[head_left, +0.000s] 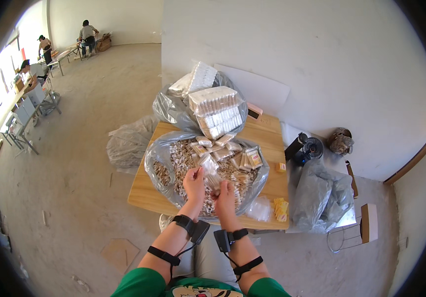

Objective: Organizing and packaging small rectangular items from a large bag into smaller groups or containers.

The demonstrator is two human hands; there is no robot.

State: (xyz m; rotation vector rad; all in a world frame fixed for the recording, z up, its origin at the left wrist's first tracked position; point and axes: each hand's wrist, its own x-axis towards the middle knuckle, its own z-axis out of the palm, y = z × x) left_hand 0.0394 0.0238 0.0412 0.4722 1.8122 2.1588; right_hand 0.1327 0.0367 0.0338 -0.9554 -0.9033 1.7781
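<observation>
Over a grey plastic bag (156,192) spread wide on the table, my left hand (193,190) and my right hand (225,200) are both closed on a small clear plastic bag (209,164). The left fingers pinch its left side; the right fingers close around its lower right end. Some thin sticks seem to show inside it, though the fingers partly cover them. Below lie many loose cotton swabs (179,156), heaped in the grey bag. Small filled swab packets (253,158) rest on the heap's far right side.
Behind the heap, large wrapped bundles of packets (215,105) rise from another grey bag (171,106). Clear empty bags (259,210) and yellow cards (281,209) lie at the wooden table's (141,190) right front. A black fan (313,147) stands right; people work far left.
</observation>
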